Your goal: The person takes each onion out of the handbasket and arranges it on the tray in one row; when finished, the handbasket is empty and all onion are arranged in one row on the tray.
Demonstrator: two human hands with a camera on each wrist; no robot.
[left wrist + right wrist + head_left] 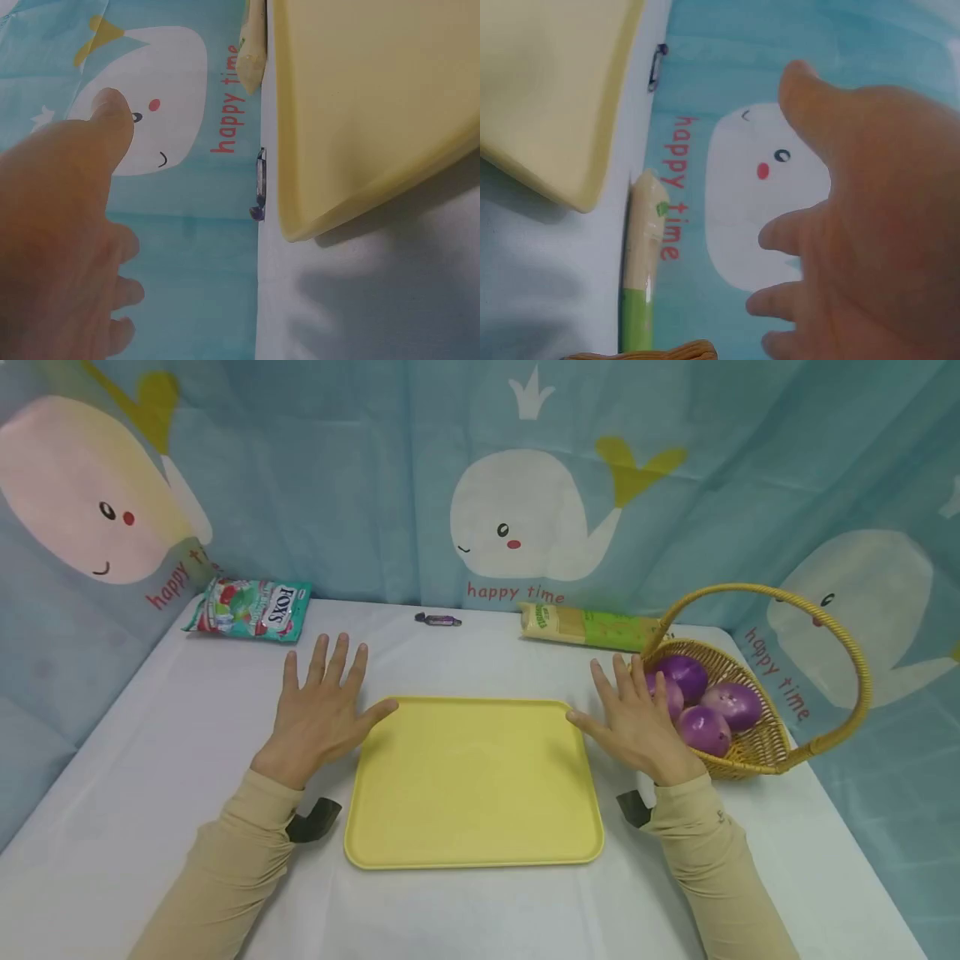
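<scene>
A yellow rectangular tray (480, 785) lies on the white table between the two hands. My left hand (318, 714) hovers by its left edge, fingers spread and straight, the thumb overlapping the tray's upper left corner in the head view. On the other side my right hand (633, 722) has its fingers spread too, its thumb near the upper right corner. Neither hand holds anything. Close beyond the right hand stands a wicker basket (765, 747) with a tall arched handle. Several round purple fruits or vegetables (705, 731) sit inside it.
At the back left lies a green FOX'S candy bag (251, 608). A small wrapped candy (438, 620) is at the back middle. Right of it, a long beige and green package (592, 627) reaches behind the basket handle. A blue whale-print curtain (337, 485) borders the table.
</scene>
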